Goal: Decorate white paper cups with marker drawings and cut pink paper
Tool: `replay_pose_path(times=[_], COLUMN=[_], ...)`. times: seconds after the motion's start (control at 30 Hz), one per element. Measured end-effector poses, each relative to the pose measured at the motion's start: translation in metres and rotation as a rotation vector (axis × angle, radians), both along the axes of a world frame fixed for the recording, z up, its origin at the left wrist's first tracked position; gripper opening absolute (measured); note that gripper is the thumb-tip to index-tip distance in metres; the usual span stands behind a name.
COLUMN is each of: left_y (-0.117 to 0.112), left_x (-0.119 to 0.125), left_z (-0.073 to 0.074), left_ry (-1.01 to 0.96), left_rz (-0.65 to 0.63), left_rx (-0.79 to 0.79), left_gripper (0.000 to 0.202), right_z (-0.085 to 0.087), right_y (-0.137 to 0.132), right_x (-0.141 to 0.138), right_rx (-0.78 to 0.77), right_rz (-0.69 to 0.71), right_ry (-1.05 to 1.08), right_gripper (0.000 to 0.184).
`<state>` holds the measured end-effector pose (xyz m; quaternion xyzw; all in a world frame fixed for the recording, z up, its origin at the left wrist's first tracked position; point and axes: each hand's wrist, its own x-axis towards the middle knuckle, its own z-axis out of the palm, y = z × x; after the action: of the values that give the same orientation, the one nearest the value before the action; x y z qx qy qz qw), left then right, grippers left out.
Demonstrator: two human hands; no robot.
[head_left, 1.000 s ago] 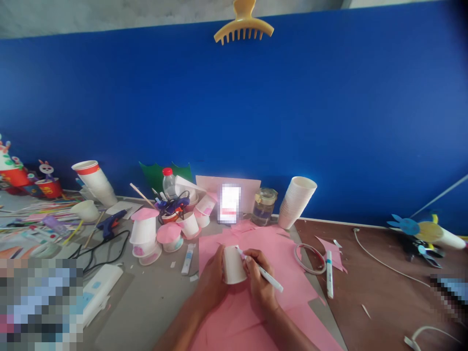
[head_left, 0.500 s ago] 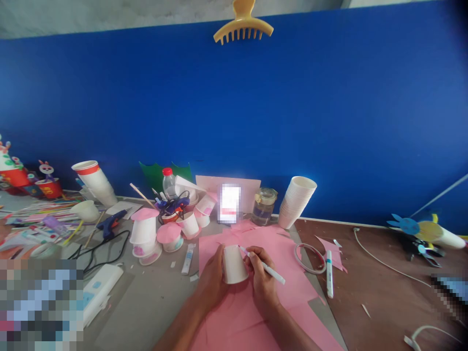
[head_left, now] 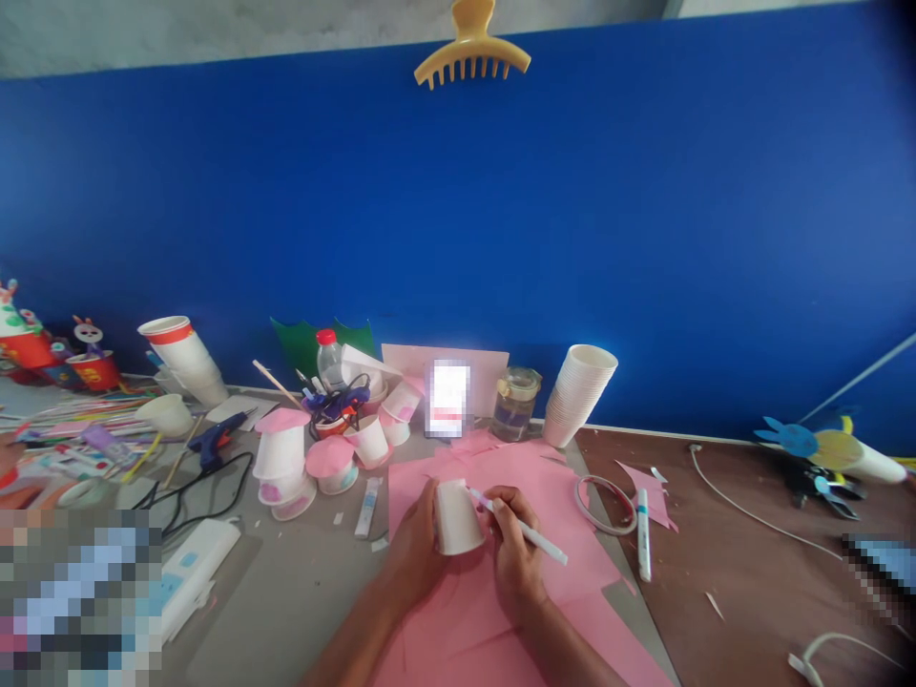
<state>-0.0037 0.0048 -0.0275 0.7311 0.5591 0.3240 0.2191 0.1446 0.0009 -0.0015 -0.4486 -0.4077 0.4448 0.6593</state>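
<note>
Steadying inverted white paper cup (head_left: 459, 523), lower ctr of frame, w/ curled fingers of L hand (head_left: 421, 544); pinching marker (head_left: 545, 545) betw. closed fingers of R hand (head_left: 516, 551), aimed at cup's upper edge, can't tell if touching. Could skid & smudge, prob. from loose L grip.

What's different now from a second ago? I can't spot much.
The right hand has shifted the white marker slightly rightward, its tip moving from the face of the white paper cup toward its right edge. Nothing was taken up or let go by either hand. The left hand still grips the cup, and the stacked paper cups stand as before.
</note>
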Motion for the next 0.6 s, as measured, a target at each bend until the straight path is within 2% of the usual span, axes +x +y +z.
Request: replay_pose_path(times=[0.2,0.6], left_y=[0.0004,0.0008], left_x=[0.0000,0.0003], left_z=[-0.0036,0.0006], left_ry=[0.012,-0.008], left_rz=[0.019,-0.001], left_rx=[0.008,-0.060], left_gripper=[0.071,0.072], right_z=[-0.0059,0.0015], right_y=[-0.0035,-0.0042], right_x=[-0.0021,-0.0018], right_rx=[0.077,0.090], right_rz=[0.054,0.087], right_ry=[-0.072,-0.142], right_gripper=[0.021,0.020])
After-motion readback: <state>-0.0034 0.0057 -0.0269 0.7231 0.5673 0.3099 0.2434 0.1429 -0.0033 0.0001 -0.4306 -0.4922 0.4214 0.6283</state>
